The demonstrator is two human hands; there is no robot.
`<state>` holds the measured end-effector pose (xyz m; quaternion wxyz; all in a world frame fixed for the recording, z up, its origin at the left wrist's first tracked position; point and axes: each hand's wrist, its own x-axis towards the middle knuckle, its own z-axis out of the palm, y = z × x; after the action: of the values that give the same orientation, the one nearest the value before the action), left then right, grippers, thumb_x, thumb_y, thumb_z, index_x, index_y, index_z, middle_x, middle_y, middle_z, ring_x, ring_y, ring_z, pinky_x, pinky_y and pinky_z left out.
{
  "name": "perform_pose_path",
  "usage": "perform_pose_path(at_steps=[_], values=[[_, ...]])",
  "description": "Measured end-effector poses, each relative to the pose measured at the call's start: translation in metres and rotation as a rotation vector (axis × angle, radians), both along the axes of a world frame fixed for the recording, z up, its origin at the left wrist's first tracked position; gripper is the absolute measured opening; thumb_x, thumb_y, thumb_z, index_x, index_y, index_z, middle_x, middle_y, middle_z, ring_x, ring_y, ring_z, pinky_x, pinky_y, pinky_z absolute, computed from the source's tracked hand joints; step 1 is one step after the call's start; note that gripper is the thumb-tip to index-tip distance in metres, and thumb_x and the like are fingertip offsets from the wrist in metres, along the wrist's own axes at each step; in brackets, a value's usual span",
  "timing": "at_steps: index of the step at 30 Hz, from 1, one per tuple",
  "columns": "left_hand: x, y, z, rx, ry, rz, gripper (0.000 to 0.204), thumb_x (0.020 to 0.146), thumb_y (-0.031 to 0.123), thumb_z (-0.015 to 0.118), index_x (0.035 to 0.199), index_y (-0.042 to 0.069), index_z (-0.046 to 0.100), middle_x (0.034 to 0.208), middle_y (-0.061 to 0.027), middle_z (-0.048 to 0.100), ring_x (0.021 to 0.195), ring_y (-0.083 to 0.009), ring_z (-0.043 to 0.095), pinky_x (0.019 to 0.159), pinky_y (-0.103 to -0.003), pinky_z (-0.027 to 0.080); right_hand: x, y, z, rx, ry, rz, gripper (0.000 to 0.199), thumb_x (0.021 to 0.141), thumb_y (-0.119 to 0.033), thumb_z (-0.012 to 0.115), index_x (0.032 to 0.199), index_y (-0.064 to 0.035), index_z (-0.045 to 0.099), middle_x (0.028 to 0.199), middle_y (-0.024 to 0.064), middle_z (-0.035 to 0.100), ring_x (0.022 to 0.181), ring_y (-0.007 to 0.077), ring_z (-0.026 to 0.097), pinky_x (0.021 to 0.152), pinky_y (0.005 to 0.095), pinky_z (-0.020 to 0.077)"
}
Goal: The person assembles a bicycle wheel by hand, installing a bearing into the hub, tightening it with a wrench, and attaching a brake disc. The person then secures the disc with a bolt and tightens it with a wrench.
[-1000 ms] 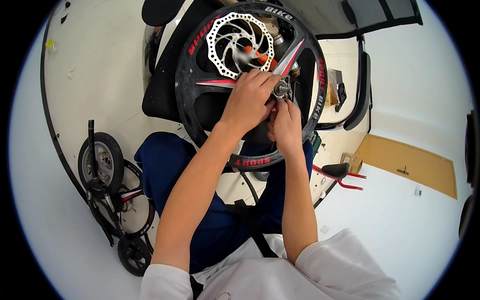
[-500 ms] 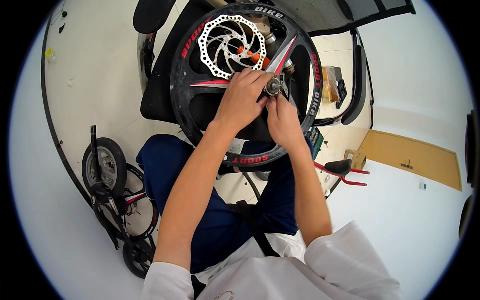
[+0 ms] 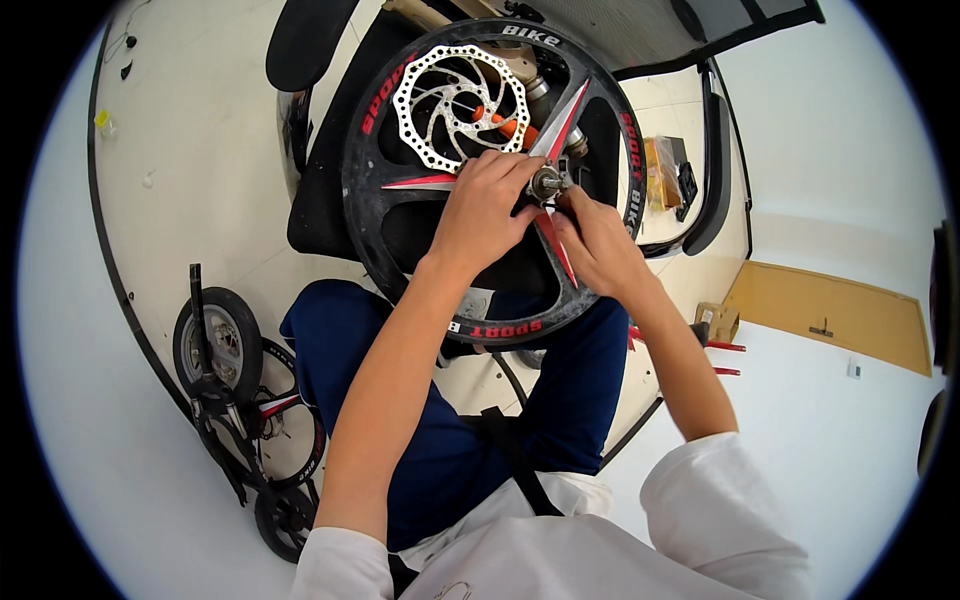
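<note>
A black bicycle wheel with red and silver spokes lies flat in front of me. At its centre the hub has a metal axle end pointing up. My left hand closes on the hub's left side, fingertips beside the axle. From the right, my right hand grips the hub's other side with thumb and bent fingers; whether a small part is pinched there is hidden. A silver brake disc rests over the wheel's far-left opening. An orange-handled tool shows through the disc and beside it.
Under the wheel is a black office chair with armrests. Tool-like metal parts lie on it, seen between the spokes. A dismantled small bicycle stands at the left wall. A cardboard box and red tubes are on the right.
My right hand has shifted from below the axle to its right side, the elbow swinging outward. A lower spoke now shows between my hands. The left hand stays on the hub.
</note>
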<state>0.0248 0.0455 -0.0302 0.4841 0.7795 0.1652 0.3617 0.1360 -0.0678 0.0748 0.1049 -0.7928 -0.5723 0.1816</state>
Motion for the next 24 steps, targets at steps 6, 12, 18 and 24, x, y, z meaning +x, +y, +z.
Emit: perform_pose_path(at_steps=[6, 12, 18, 24], values=[[0.002, -0.001, -0.005, 0.018, -0.020, 0.020, 0.052, 0.071, 0.007, 0.079, 0.121, 0.006, 0.066, 0.115, -0.0096, 0.067, 0.111, -0.0299, 0.059, 0.096, -0.042, 0.045, -0.026, -0.028, -0.019, 0.201, 0.164, -0.314, 0.015, 0.101, -0.010, 0.054, 0.101, 0.0028, 0.062, 0.071, 0.0158, 0.060, 0.062, 0.0287, 0.058, 0.059, 0.0363, 0.0451], [0.002, -0.002, -0.002, 0.005, -0.013, 0.014, 0.052, 0.071, 0.008, 0.079, 0.121, 0.005, 0.066, 0.115, -0.0101, 0.067, 0.111, -0.0300, 0.059, 0.096, -0.042, 0.045, -0.037, -0.024, -0.032, 0.294, 0.508, -0.614, 0.026, 0.107, -0.019, 0.049, 0.105, 0.0017, 0.063, 0.065, -0.0021, 0.049, 0.049, 0.0038, 0.041, 0.044, 0.0219, 0.0318], [0.002, -0.001, -0.003, 0.011, -0.014, 0.021, 0.053, 0.071, 0.009, 0.080, 0.122, 0.006, 0.066, 0.115, -0.0102, 0.067, 0.111, -0.0297, 0.059, 0.096, -0.042, 0.045, -0.035, -0.023, -0.039, 0.320, 0.725, -0.724, 0.025, 0.108, -0.020, 0.049, 0.107, 0.0015, 0.062, 0.067, -0.0021, 0.047, 0.049, 0.0031, 0.037, 0.042, 0.0216, 0.0292], [0.002, -0.001, -0.004, 0.015, -0.011, 0.021, 0.053, 0.070, 0.009, 0.080, 0.121, 0.006, 0.066, 0.115, -0.0102, 0.067, 0.111, -0.0300, 0.059, 0.097, -0.042, 0.045, -0.039, -0.020, -0.036, 0.322, 0.799, -0.756, 0.025, 0.107, -0.021, 0.049, 0.105, 0.0002, 0.062, 0.065, -0.0025, 0.048, 0.049, 0.0036, 0.041, 0.042, 0.0210, 0.0318]])
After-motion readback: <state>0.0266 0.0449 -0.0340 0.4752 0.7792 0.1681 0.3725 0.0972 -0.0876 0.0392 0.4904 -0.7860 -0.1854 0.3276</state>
